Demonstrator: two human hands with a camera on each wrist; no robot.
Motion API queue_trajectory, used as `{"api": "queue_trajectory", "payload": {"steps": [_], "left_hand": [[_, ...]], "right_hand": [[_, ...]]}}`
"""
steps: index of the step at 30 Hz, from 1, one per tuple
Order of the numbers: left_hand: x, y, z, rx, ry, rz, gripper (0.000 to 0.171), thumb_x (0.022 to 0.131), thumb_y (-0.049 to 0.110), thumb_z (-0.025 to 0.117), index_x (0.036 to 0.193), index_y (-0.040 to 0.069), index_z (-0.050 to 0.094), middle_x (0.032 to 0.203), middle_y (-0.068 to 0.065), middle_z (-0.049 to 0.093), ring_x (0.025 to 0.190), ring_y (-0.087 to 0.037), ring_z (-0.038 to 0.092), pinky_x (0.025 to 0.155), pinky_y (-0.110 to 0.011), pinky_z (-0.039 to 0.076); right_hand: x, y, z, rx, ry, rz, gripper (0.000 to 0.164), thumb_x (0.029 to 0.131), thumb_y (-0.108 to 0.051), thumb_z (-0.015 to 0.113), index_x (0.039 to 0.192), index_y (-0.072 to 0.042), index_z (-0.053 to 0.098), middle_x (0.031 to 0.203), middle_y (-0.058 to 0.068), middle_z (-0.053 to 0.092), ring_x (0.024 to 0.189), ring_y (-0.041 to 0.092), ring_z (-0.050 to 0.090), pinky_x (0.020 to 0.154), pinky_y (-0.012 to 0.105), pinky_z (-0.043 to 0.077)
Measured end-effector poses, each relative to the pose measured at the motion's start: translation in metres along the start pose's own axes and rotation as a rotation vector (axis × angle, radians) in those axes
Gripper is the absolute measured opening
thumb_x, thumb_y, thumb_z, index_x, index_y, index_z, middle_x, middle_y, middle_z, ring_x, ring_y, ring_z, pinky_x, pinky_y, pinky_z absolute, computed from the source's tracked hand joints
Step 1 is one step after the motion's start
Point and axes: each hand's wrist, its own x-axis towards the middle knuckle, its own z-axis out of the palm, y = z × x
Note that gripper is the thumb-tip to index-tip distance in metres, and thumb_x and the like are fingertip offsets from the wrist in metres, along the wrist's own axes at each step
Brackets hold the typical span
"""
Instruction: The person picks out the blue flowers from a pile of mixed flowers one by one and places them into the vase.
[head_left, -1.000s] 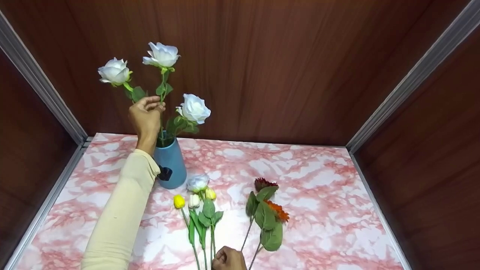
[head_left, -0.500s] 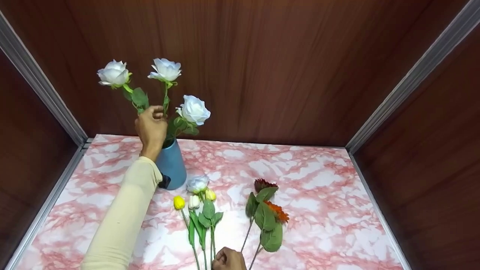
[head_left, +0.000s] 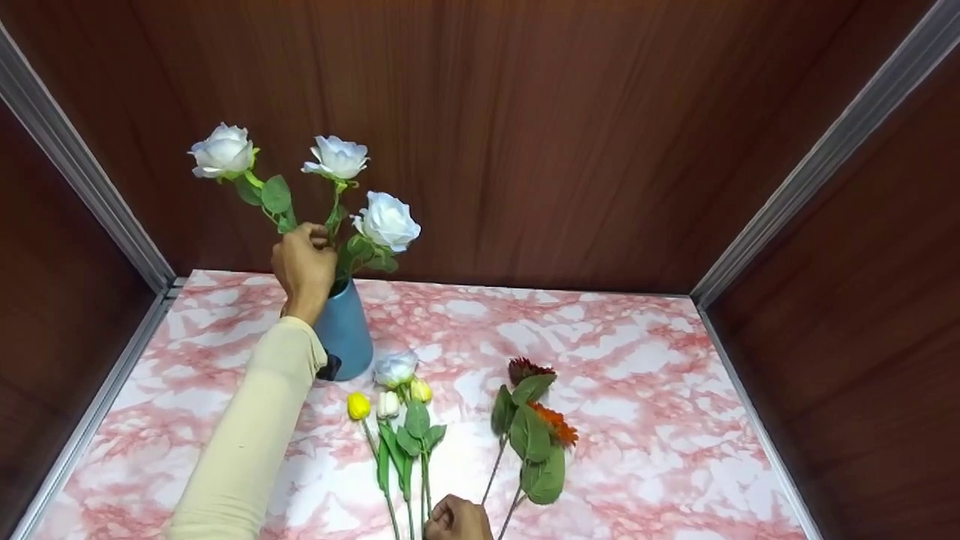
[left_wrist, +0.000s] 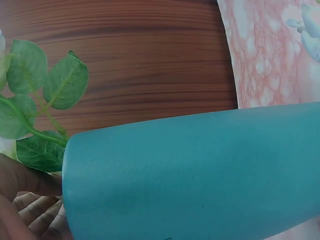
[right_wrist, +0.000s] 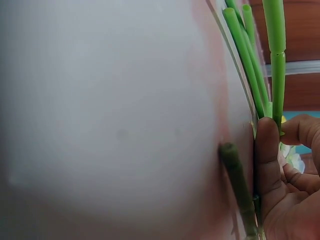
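Your left grip [head_left: 306,262], nearer the blue vase [head_left: 348,330], is clamped on the middle white rose [head_left: 337,158] just above the vase mouth; the rose's long axis stands nearly upright. Your right grip [head_left: 458,517] pinches a green stem [right_wrist: 278,70] near the worktop [head_left: 637,420].

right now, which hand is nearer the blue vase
Left. The left hand is at the top of the blue vase; the right hand holds a green stem farther off.
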Motion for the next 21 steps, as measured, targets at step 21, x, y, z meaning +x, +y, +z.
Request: {"api": "queue_trajectory", "payload": {"steps": [21], "left_hand": [[-0.008, 0.004, 0.0005, 0.084, -0.019, -0.034, 0.018, 0.069, 0.007, 0.059, 0.084, 0.009, 0.068, 0.081, -0.008, 0.069, 0.077, -0.032, 0.062, 0.067, -0.045, 0.045]], "right_hand": [[-0.0003, 0.0002, 0.0009, -0.013, 0.002, 0.006, 0.007, 0.069, -0.017, 0.064, 0.066, -0.014, 0.058, 0.053, -0.014, 0.047, 0.045, -0.002, 0.039, 0.046, 0.018, 0.036]]}}
